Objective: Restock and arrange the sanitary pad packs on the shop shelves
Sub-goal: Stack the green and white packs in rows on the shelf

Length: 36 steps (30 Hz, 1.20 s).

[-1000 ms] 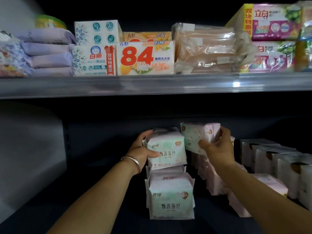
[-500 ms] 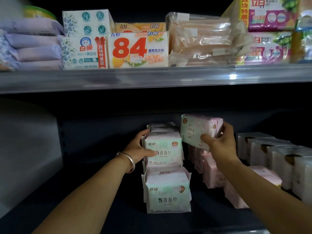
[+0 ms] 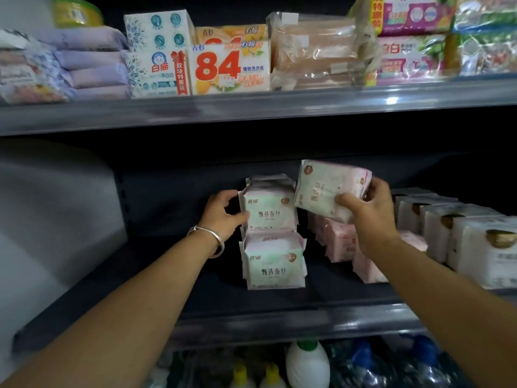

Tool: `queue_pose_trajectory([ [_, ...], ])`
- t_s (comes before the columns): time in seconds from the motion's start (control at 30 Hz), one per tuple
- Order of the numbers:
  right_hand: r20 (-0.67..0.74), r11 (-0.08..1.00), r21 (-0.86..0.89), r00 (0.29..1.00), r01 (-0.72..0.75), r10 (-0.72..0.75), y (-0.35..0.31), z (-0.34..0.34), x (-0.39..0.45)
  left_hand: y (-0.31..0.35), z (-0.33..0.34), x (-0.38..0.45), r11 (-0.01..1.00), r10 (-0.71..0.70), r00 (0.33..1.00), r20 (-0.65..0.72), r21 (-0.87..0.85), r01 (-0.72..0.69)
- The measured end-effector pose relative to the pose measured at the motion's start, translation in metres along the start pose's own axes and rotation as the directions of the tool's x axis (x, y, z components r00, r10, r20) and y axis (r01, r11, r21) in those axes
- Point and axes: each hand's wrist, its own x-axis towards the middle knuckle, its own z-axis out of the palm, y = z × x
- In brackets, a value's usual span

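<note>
On the dark middle shelf [image 3: 195, 298] stands a two-high stack of pale green sanitary pad packs. My left hand [image 3: 223, 214], with a silver bangle on the wrist, grips the left side of the upper green pack [image 3: 270, 212]; the lower green pack [image 3: 275, 268] sits beneath it. My right hand [image 3: 366, 212] holds a tilted pink-and-green pad pack [image 3: 327, 186] in the air, just right of the upper stack. Below that hand lie pink pad packs [image 3: 340, 242] on the shelf, partly hidden by my right forearm.
A row of white boxed packs [image 3: 475, 242] fills the shelf's right side. The upper shelf [image 3: 251, 107] carries soap boxes [image 3: 229, 70], purple packs and clear bags. Bottles [image 3: 307, 365] stand on the shelf below. A grey panel [image 3: 56, 214] closes the left.
The view has dropped, so the bottom shelf's bottles now show. My right hand has lifted and tilted its pack slightly. My left hand stays on the upper green pack.
</note>
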Motion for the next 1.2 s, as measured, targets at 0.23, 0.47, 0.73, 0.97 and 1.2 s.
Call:
queue_pose_trajectory([
  [0.23,0.296,0.968,0.085,0.934,-0.235,0.201,0.016,0.001,-0.054,0.013,-0.007,-0.067,0.969,-0.036,0.897,0.441,-0.203,0.139],
  [0.47,0.445,0.921,0.155,0.858,-0.356,0.256,0.027,0.004,-0.075,0.006,-0.011,-0.091,0.911,-0.101,0.830,0.549,-0.285,0.299],
  [0.73,0.541,0.937,-0.053,0.779,-0.345,0.318,0.030,-0.001,-0.080,0.010,-0.017,-0.102,0.888,-0.153,0.877,0.455,-0.326,0.324],
  [0.97,0.492,0.910,-0.319,0.774,-0.267,0.399,0.025,0.011,-0.098,0.030,-0.021,-0.103,0.881,-0.047,0.974,0.220,-0.450,0.144],
  [1.2,0.509,0.762,-0.035,0.645,-0.646,0.570,-0.006,0.024,-0.104,0.044,-0.013,-0.120,0.943,0.241,0.968,0.062,0.221,-0.249],
])
